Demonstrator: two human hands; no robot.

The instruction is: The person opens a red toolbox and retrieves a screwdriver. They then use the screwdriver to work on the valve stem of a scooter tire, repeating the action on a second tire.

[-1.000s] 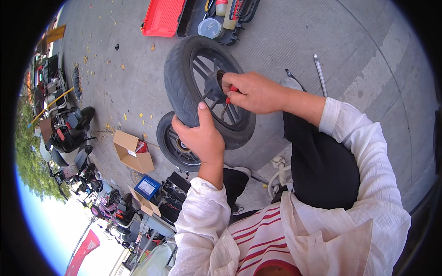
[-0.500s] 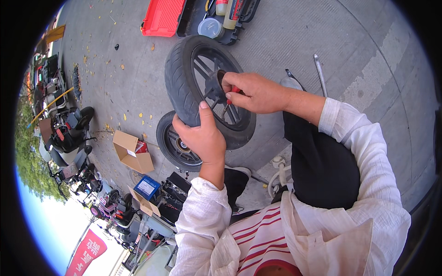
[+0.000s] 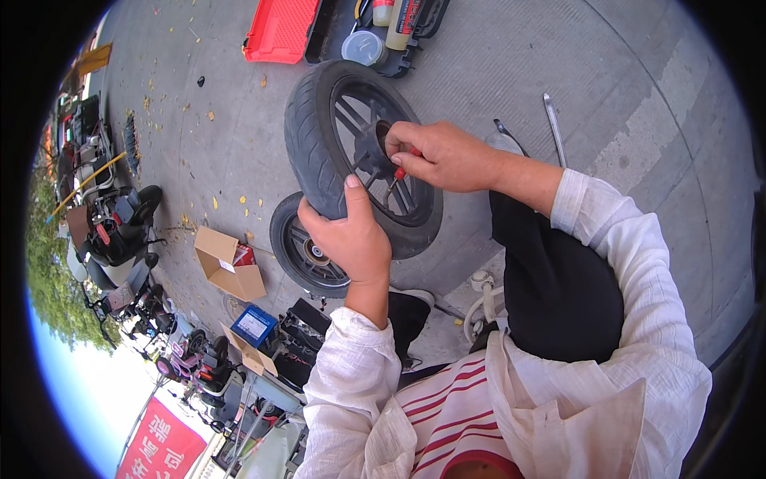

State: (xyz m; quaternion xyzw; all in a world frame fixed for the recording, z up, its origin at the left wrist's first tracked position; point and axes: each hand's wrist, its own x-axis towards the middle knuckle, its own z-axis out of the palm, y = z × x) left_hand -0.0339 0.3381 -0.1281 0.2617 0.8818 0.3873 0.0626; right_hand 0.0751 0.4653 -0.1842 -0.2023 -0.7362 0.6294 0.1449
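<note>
A black motor-scooter wheel with its tyre [image 3: 309,132] stands upright and tilted before me. My left hand [image 3: 353,239] grips its near left edge, thumb on the sidewall, with the other fingers partly hidden against the tread. At the hub [image 3: 369,152], my right hand [image 3: 443,157] is closed around a red-handled screwdriver [image 3: 400,172], whose metal shaft slants down toward the spokes. The fingertips of that hand reach the hub's open rim, and what they touch inside it is hidden. Behind and below the tyre lies a second, smaller wheel [image 3: 289,249].
A red-lidded toolbox [image 3: 279,32] with a round tub [image 3: 363,49] and bottles lies open beyond the wheel. Metal levers [image 3: 554,128] rest on the pavement at right. An open cardboard box [image 3: 231,267] and blue box [image 3: 254,325] sit at left, near parked scooters [image 3: 120,231].
My right hand and the screwdriver have shifted very slightly at the hub. My left hand keeps its hold on the tyre. A red banner at lower left has spread out wider.
</note>
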